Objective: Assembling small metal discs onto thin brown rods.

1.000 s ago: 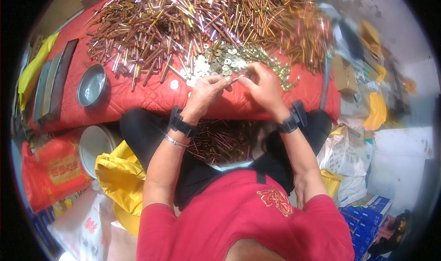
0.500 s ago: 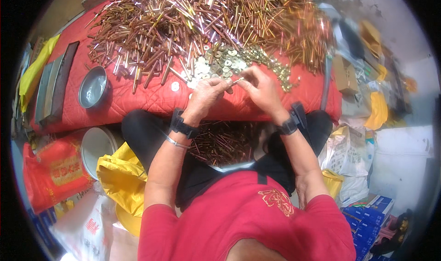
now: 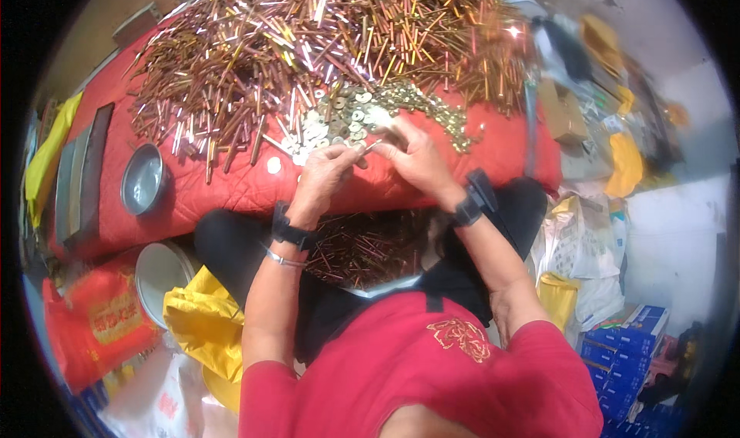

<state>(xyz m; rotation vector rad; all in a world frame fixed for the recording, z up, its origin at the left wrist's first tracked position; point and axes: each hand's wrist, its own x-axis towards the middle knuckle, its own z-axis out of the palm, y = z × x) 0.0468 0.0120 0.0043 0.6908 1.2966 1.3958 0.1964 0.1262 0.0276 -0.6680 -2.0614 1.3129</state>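
My left hand (image 3: 330, 174) and my right hand (image 3: 416, 161) meet fingertip to fingertip above the near edge of a red quilted cloth (image 3: 208, 187). Both are closed in a pinch. A thin, short metal piece (image 3: 373, 146) bridges the two sets of fingertips; its ends are hidden, so its exact kind does not show. Just beyond my fingers lies a patch of flat round washers (image 3: 339, 120), silver and dull brass. To their right spread small brass-coloured nuts (image 3: 445, 114). A large heap of long coppery bolts (image 3: 308, 45) covers the far side.
Between my knees is a container full of more coppery bolts (image 3: 366, 245). A grey metal bowl (image 3: 144, 180) stands on the cloth at left, near long dark bars (image 3: 85, 176). A white bucket (image 3: 164, 280) and yellow bag (image 3: 204, 307) sit lower left; blue boxes (image 3: 620, 353) lower right.
The view has shifted slightly, so the scene sits a little further left. My hands stay together at the near edge, fingers still pinched around the thin metal piece.
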